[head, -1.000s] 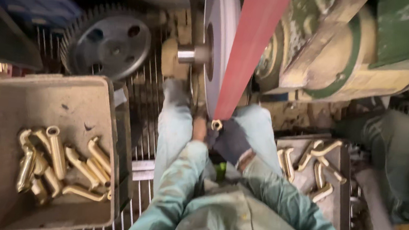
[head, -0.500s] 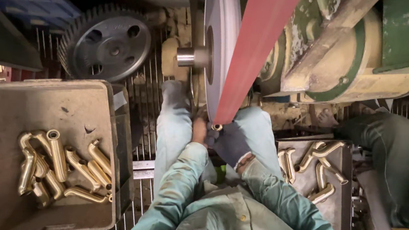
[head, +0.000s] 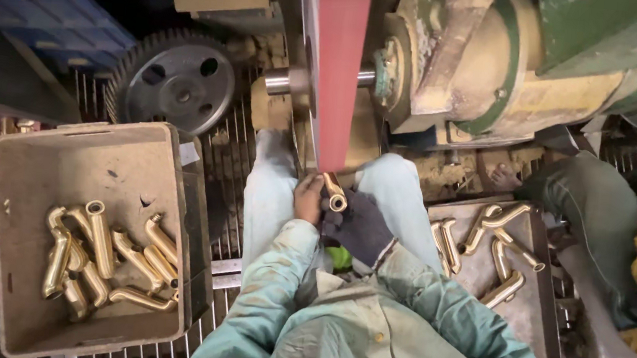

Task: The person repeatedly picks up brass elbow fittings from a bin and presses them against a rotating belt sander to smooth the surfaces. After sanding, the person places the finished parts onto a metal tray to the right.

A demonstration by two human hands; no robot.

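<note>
both hands (head: 334,215) round brass tube (head: 333,191) at red belt (head: 338,65)

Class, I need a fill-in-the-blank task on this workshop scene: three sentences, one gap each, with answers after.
1. Both hands hold a brass pipe against a moving belt coloured ____.
2. The right hand wears a dark ____, while the left hand is bare.
3. The grey bin of brass pipes stands on the person's ____ side.

Answers: red; glove; left

2 bins (head: 19,176), 1 gear wheel (head: 175,87), 1 red belt (head: 339,58)
</note>
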